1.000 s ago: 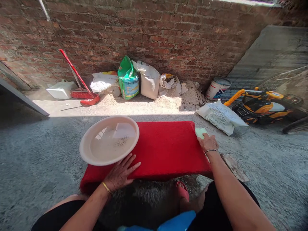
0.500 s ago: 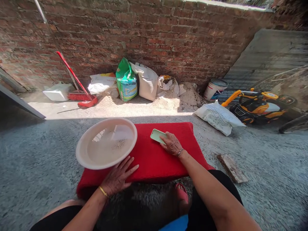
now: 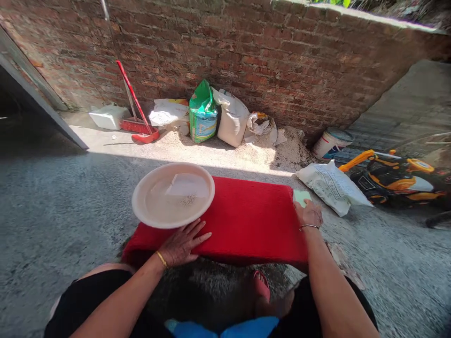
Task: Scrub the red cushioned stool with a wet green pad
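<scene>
My left hand (image 3: pixel 183 244) lies with its fingers spread on the near edge of a red cloth (image 3: pixel 253 216), which covers a low table. Its fingertips are close under the rim of a pale plastic basin (image 3: pixel 143 216); whether they touch it I cannot tell. Water fills the basin, with a small patch of grit (image 3: pixel 188 201) at the bottom. At the table's right edge, my right hand (image 3: pixel 309 215) is closed on a flat, light green phone case (image 3: pixel 301 196). The fingers cover its near end, and the hand is slightly blurred.
Along the brick wall stand a red broom (image 3: pixel 132 91), a white box (image 3: pixel 109 117), a green bag (image 3: pixel 203 119), a white sack (image 3: pixel 232 119) and a paint bucket (image 3: pixel 331 143). Beyond my right hand lie another sack (image 3: pixel 333 185) and a yellow-black toy excavator (image 3: pixel 398 176).
My right hand has carried the phone case rightward from the middle of the red cloth to its right edge. My left hand stays by the basin. The view has shifted.
</scene>
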Demonstrator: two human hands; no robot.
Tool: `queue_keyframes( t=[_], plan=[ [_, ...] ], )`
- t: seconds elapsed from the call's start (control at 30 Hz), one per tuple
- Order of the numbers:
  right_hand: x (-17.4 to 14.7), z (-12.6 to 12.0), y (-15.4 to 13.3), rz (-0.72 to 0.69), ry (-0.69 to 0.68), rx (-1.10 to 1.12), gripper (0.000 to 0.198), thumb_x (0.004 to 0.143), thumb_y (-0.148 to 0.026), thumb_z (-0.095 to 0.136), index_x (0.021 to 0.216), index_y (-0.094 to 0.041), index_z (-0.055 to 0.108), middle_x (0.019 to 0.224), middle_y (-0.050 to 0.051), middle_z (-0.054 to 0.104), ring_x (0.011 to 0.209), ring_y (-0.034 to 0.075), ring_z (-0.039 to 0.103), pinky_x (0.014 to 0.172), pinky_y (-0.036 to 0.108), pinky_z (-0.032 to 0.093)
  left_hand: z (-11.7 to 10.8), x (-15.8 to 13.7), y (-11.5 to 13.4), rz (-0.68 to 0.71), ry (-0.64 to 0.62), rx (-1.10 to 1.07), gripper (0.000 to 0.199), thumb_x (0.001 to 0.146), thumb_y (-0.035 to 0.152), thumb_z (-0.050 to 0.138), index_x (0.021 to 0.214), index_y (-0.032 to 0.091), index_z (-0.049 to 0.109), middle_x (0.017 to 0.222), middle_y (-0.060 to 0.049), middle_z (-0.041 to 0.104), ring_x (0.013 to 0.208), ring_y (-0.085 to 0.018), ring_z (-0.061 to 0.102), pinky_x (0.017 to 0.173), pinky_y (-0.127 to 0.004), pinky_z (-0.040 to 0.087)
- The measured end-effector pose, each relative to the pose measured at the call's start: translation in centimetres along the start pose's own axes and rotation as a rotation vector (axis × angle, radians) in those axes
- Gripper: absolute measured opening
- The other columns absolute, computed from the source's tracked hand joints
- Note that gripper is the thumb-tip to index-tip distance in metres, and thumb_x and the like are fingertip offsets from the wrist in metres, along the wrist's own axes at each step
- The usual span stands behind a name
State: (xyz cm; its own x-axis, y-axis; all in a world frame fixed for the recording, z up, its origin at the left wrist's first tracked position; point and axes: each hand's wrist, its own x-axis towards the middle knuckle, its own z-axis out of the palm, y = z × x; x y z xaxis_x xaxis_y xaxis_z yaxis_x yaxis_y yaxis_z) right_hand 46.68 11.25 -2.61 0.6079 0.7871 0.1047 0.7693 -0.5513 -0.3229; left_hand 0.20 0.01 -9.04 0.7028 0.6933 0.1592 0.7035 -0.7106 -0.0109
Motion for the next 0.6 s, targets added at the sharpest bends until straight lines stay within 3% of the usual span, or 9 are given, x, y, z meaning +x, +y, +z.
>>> queue_keyframes(
  t=[0.1,0.27,0.33,0.4,0.47,0.6],
  plan=[
    [-3.3,1.4,-2.6,-0.338,0.03,0.063,0.056,0.084,-0.053,0.046,0.125,-0.016,0.057,0.112,0.017,0.052,0.103,0.028,0.052,0.084,0.04,0.045,0.1,0.0,0.2,-0.005,-0.017,-0.034,0.085,0.073,0.058,0.064,0.146,0.035,0.027,0.154,-0.01,0.025,0.141,-0.031,0.023,0.111,-0.046,0.019],
    [-12.6,4.8,-8.8,-1.102,-0.062,0.094,0.046,0.087,-0.048,0.047,0.121,-0.02,0.06,0.113,0.014,0.051,0.102,0.025,0.05,0.086,0.038,0.045,-0.4,-0.1,0.4,-0.036,-0.022,-0.075,0.082,0.073,0.054,0.066,0.144,0.034,0.031,0.153,-0.011,0.027,0.14,-0.032,0.024,0.11,-0.048,0.019],
    [-15.3,5.8,-10.3,-1.292,-0.076,0.076,0.043,0.087,-0.045,0.049,0.121,-0.021,0.06,0.116,0.015,0.051,0.102,0.026,0.05,0.087,0.038,0.045,-0.5,-0.1,0.5,-0.036,-0.013,-0.076,0.082,0.072,0.054,0.067,0.143,0.033,0.033,0.152,-0.012,0.029,0.139,-0.032,0.025,0.11,-0.048,0.018],
    [-16.3,6.5,-11.0,-1.341,-0.066,0.078,0.043,0.086,-0.044,0.05,0.121,-0.022,0.06,0.117,0.015,0.051,0.101,0.026,0.05,0.086,0.038,0.045,-0.5,-0.1,0.6,-0.028,-0.004,-0.07,0.082,0.071,0.053,0.067,0.143,0.032,0.033,0.151,-0.012,0.031,0.138,-0.032,0.026,0.11,-0.048,0.017],
    [-15.5,6.9,-10.8,-1.285,-0.048,0.093,0.042,0.086,-0.043,0.05,0.12,-0.021,0.061,0.114,0.015,0.052,0.1,0.025,0.05,0.086,0.038,0.046,-0.3,-0.2,0.6,-0.025,0.004,-0.061,0.082,0.071,0.053,0.068,0.143,0.032,0.033,0.152,-0.012,0.03,0.138,-0.032,0.026,0.11,-0.049,0.017],
    [-10.4,6.5,-8.3,-0.965,-0.056,0.066,0.043,0.083,-0.046,0.052,0.118,-0.022,0.061,0.102,0.01,0.052,0.094,0.023,0.052,0.082,0.037,0.046,0.0,-0.3,0.6,-0.03,0.02,-0.07,0.083,0.07,0.051,0.069,0.142,0.032,0.035,0.153,-0.011,0.028,0.139,-0.032,0.025,0.11,-0.047,0.017]
  ],
)
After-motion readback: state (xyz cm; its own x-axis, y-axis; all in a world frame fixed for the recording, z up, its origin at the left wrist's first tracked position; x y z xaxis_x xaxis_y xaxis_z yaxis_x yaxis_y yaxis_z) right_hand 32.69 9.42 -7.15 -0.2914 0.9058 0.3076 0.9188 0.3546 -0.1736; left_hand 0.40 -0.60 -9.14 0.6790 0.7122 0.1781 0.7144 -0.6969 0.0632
